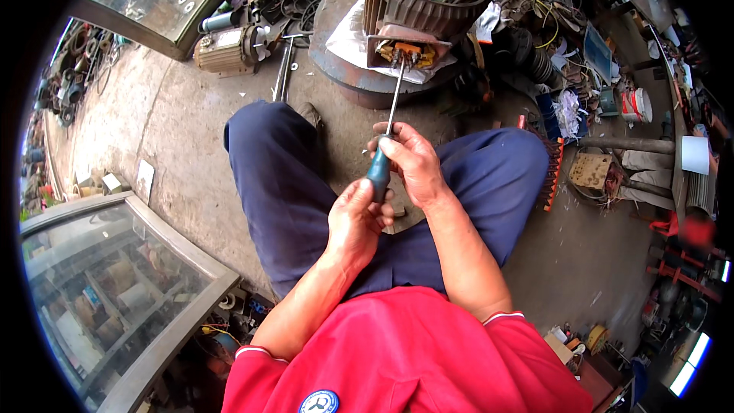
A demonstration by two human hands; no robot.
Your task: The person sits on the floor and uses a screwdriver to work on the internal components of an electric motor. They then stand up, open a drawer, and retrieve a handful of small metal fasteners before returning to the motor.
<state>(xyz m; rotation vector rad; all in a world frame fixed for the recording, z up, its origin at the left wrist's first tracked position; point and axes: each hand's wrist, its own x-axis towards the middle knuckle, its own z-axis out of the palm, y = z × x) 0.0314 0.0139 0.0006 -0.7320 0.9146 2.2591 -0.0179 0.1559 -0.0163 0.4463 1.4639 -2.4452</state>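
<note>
My right hand holds the upper part of a teal screwdriver handle, thumb on top and fingers curled round it. My left hand is closed on the handle's lower end. The steel shaft runs up to the open terminal box on a ribbed electric motor, its tip among orange and yellow terminal parts. The motor has red and white wires in its open top and sits with white sheeting on a worn round metal base, just beyond my knees.
A smaller motor lies left of the base beside metal bars. Glass-topped cabinets stand at upper and lower left. Cables, scrap and a white bucket crowd the upper right. A square metal part lies right of my knee on the concrete floor.
</note>
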